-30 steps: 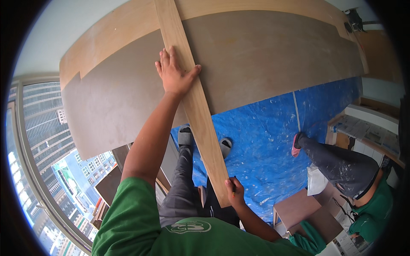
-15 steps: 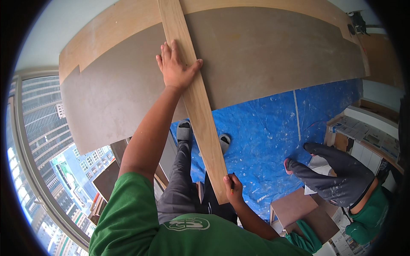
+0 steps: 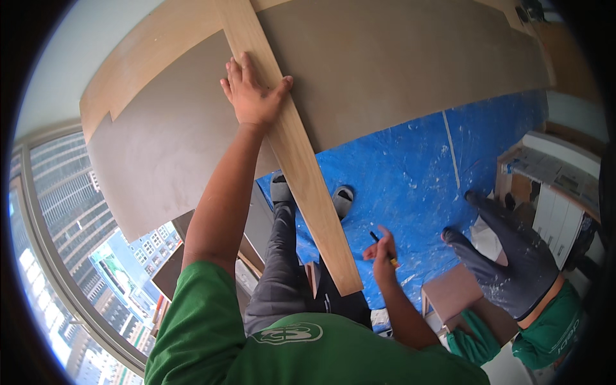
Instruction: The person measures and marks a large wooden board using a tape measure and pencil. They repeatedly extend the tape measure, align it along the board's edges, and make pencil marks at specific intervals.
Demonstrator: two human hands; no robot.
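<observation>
A long pale wooden board lies across a large grey-brown panel, its near end jutting past the panel's edge toward my body. My left hand rests on the board with its fingers spread, the thumb over the right edge and the fingertips over the left. To the right of the board's near end, clear of it, is my right hand. It holds a thin black and yellow pen-like marker between its fingers, with one finger pointing out.
Blue plastic sheeting, speckled with white, covers the floor. A co-worker in dark trousers and a green top bends at the right, beside brown boxes and a white cabinet. A tall window runs along the left.
My right hand has come off the board's near end and moved right, still holding the marker. My left hand stays on the board. The whole view has shifted slightly.
</observation>
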